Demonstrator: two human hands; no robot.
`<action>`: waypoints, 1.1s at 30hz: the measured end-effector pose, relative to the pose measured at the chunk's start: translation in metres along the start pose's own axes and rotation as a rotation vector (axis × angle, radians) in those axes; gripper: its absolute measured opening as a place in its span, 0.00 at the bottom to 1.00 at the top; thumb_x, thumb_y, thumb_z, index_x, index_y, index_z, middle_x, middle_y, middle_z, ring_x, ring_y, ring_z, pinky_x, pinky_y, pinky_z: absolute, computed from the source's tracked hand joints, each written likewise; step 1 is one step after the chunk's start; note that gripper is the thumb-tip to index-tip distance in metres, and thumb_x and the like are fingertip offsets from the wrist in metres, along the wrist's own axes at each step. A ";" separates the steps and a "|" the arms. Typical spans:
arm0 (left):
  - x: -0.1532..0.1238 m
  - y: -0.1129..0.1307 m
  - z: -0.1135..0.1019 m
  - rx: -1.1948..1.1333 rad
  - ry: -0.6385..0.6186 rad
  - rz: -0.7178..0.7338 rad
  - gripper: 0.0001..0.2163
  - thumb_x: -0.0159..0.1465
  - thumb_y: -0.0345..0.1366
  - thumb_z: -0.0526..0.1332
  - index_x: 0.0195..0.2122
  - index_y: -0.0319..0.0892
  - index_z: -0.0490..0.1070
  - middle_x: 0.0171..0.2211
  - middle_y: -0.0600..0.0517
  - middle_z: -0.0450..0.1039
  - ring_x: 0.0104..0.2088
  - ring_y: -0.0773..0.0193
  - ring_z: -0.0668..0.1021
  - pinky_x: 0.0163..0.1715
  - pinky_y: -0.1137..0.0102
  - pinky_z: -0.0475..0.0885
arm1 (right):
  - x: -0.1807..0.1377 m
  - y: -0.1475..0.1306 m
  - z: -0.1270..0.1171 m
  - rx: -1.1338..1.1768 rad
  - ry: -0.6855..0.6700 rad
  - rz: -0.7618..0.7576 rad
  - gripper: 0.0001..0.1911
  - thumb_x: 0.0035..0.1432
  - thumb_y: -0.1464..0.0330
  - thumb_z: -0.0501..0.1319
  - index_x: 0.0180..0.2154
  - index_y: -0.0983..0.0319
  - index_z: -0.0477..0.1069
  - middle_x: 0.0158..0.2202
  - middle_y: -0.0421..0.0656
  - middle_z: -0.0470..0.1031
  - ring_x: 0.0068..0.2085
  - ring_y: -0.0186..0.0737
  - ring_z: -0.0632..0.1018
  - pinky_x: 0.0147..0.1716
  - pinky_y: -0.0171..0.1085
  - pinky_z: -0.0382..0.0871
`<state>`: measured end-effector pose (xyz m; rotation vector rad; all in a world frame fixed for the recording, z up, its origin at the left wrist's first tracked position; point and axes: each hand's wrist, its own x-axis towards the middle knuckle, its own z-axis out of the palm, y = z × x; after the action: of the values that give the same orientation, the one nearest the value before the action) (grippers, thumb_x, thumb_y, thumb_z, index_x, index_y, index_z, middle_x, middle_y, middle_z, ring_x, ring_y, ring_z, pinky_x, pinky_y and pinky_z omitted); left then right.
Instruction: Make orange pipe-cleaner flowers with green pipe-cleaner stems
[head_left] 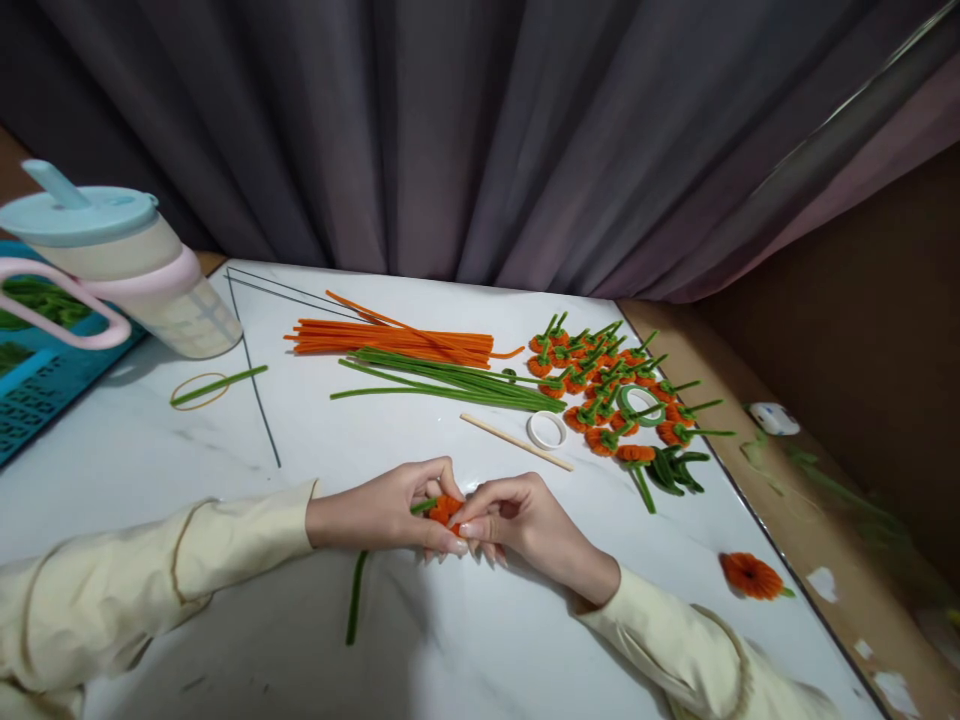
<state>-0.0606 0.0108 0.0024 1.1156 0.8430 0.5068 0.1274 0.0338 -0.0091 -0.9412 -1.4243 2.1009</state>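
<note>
Between my two hands is a small orange pipe-cleaner flower (444, 509) with a green stem piece poking out on its left. My left hand (405, 508) is closed around its left side, thumb and fingertips on the petals. From the right, my right hand (517, 518) pinches the flower's edge between thumb and forefinger. A green pipe cleaner (356, 598) lies on the table just below my left hand. Beyond my hands are a thin wooden stick (516, 443) and a white ring (547, 430).
Orange pipe cleaners (390, 342) and green pipe cleaners (457, 382) lie bundled behind. Several finished orange flowers (600, 375) surround a roll of green tape (640, 404). A single orange flower (752, 576) lies right. A tumbler (157, 280) and blue basket (60, 390) stand left.
</note>
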 end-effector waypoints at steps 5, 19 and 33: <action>0.000 -0.003 0.000 0.033 0.006 0.013 0.14 0.54 0.33 0.66 0.31 0.41 0.58 0.27 0.56 0.72 0.26 0.69 0.72 0.26 0.73 0.65 | -0.001 -0.003 0.003 -0.021 0.007 -0.006 0.14 0.43 0.61 0.69 0.24 0.67 0.75 0.16 0.39 0.70 0.15 0.24 0.63 0.14 0.28 0.55; -0.002 0.000 -0.004 0.057 0.133 0.115 0.13 0.55 0.36 0.66 0.32 0.41 0.60 0.26 0.55 0.71 0.24 0.70 0.71 0.25 0.73 0.65 | 0.000 -0.001 -0.007 0.094 -0.071 -0.090 0.15 0.50 0.63 0.67 0.30 0.64 0.63 0.22 0.36 0.69 0.17 0.25 0.69 0.13 0.25 0.63; -0.002 0.005 -0.005 0.612 0.188 0.264 0.10 0.63 0.42 0.57 0.38 0.41 0.67 0.33 0.49 0.73 0.33 0.62 0.74 0.35 0.68 0.68 | -0.002 -0.001 -0.003 0.008 0.011 -0.050 0.17 0.53 0.57 0.62 0.28 0.64 0.64 0.18 0.38 0.71 0.13 0.26 0.66 0.11 0.26 0.58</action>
<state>-0.0654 0.0137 0.0065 1.7774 1.0564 0.5963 0.1308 0.0348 -0.0083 -0.9034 -1.4182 2.0613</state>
